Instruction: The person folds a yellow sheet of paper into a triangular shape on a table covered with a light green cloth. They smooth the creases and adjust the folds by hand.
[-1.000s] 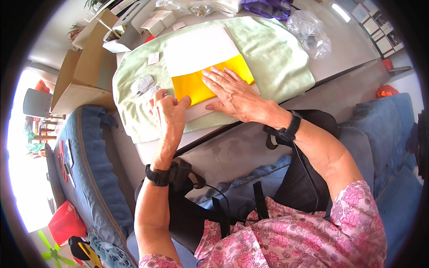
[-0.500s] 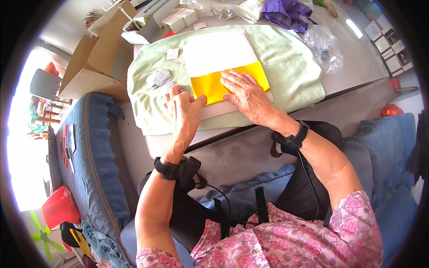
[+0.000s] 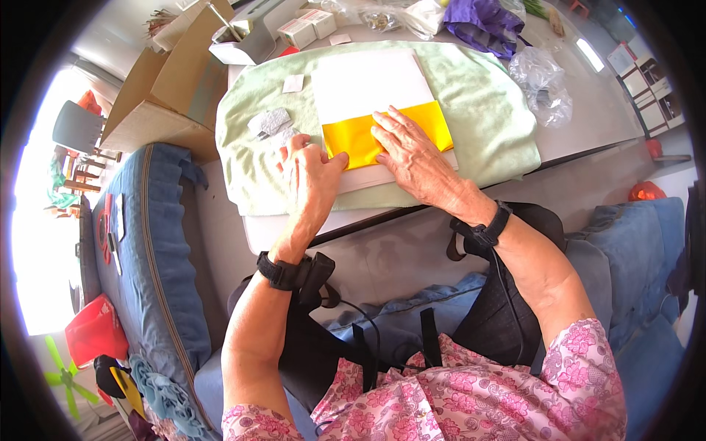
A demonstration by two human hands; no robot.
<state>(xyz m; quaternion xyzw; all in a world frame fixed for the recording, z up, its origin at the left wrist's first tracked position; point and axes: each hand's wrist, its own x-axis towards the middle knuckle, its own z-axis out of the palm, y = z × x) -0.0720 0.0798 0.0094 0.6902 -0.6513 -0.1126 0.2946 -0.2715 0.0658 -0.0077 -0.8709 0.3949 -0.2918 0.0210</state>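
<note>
A sheet of paper, white on top (image 3: 368, 82) and folded up yellow (image 3: 353, 136) along its near edge, lies on a pale green towel (image 3: 485, 110) on the table. My right hand (image 3: 412, 151) lies flat on the yellow fold, fingers spread. The fingertips of my left hand (image 3: 309, 180) touch the fold's left end, and its palm rests on the towel. Neither hand grips anything. A crumpled silver scrap (image 3: 268, 123) and a small white square (image 3: 293, 83) lie on the towel to the left.
An open cardboard box (image 3: 158, 103) stands at the table's left. Small white boxes (image 3: 309, 29), clear plastic bags (image 3: 544, 84) and a purple bag (image 3: 485, 26) lie along the back. A blue cushioned seat (image 3: 147, 242) runs on my left.
The view has shifted, so the table sits higher in frame. My right hand slid rightward along the yellow fold; my left hand stays at the fold's left end.
</note>
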